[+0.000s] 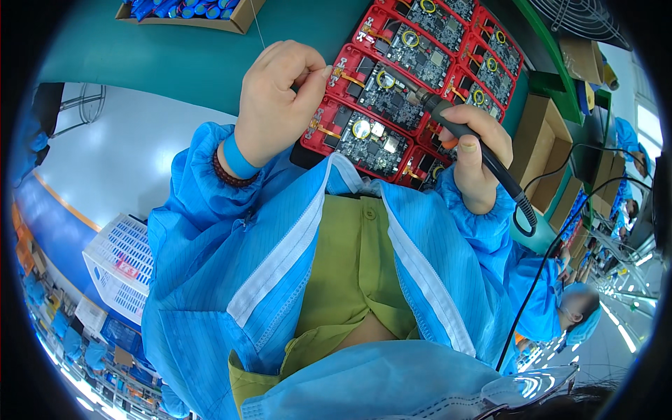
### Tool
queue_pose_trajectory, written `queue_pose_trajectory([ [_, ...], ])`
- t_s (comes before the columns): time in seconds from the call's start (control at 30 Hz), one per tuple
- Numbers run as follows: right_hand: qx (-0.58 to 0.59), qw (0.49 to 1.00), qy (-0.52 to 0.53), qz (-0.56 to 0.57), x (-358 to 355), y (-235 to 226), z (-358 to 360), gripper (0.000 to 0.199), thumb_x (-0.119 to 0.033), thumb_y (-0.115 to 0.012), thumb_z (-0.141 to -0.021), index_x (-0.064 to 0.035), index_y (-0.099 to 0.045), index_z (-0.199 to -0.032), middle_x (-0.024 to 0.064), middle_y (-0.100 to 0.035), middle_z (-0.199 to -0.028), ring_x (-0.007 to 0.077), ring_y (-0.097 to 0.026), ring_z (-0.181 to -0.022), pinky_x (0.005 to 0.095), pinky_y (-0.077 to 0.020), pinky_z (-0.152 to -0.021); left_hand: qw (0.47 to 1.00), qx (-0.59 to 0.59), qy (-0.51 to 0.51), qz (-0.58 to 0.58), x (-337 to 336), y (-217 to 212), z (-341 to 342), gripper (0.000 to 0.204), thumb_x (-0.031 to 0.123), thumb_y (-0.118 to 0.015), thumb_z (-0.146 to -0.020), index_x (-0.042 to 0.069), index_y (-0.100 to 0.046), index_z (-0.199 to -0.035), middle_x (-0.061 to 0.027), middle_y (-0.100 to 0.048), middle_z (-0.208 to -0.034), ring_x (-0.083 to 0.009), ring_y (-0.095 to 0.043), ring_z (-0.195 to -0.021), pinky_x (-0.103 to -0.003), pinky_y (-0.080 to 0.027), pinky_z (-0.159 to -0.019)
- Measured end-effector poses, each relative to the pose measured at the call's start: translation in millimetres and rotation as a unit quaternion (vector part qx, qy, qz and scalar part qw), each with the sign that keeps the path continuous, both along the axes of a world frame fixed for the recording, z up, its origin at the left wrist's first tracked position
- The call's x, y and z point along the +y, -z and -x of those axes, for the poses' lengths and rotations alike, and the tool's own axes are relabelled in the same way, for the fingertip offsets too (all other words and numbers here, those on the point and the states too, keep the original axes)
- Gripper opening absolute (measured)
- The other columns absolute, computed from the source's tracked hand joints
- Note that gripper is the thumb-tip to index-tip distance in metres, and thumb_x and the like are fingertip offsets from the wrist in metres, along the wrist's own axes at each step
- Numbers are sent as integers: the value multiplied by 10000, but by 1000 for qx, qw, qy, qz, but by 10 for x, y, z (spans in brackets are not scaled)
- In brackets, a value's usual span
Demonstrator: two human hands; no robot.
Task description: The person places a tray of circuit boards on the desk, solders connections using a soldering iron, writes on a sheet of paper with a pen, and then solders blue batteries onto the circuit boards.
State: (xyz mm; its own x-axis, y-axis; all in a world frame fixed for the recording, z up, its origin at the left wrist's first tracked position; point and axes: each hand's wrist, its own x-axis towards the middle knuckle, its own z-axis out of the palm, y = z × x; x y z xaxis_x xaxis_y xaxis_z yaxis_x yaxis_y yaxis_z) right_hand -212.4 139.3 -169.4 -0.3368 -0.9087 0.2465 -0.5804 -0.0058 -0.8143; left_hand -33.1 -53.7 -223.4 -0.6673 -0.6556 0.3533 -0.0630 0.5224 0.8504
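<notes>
Black-handled soldering iron (467,143), clenched in right hand (476,157), points toward ten o'clock at red-framed circuit board (374,87); left hand (280,98) pinches thin solder wire (256,26).

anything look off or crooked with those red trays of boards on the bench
Nothing stands out. The red trays lie side by side in tidy rows on the green bench, a board in each. The right hand holds a soldering iron over them; the left hand pinches thin wire.

circuit boards (392,91) in trays (348,59), on table (189,59)
</notes>
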Motion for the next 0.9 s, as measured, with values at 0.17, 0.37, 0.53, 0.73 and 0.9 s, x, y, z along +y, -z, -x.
queue_pose_trajectory([
  [0.17,4,1000,-19,1,-23,16,-1,290,-269,-584,-869,-9,-627,-989,136,-664,-869,273,-640,-735,351,-488,-661,1000,3,11,16,4,17,38,93,-3,-645,-748,36,-560,-745,-90,-562,-693,-265,-548,-662,-359,-430,-591],
  [0.37,-23,1000,2,-7,41,-64,9,355,-318,-580,-878,15,-630,-990,124,-649,-816,218,-632,-690,315,-484,-630,999,-7,17,37,4,-30,67,84,3,-638,-757,33,-560,-749,-93,-571,-714,-272,-553,-671,-360,-436,-597],
  [0.53,-51,987,97,114,114,-251,145,488,-428,-550,-904,45,-618,-1006,99,-620,-781,126,-572,-632,229,-445,-560,989,-25,41,-139,-88,-194,124,58,64,-564,-856,23,-524,-847,-98,-534,-719,-214,-525,-645,-321,-427,-588],
  [0.73,-43,990,79,104,-74,-210,343,304,-233,-533,-902,32,-620,-1023,92,-625,-807,126,-587,-657,236,-464,-578,998,7,63,-17,-325,-202,515,31,59,-533,-894,29,-527,-899,-17,-477,-784,-90,-455,-704,-225,-383,-628],
  [0.9,-31,997,52,43,-175,-71,384,291,-234,-573,-887,22,-624,-1015,108,-651,-872,141,-617,-714,259,-491,-645,993,-45,54,99,-378,-3,696,67,60,-587,-841,1,-557,-848,-93,-515,-838,-186,-543,-779,-297,-440,-685],
])
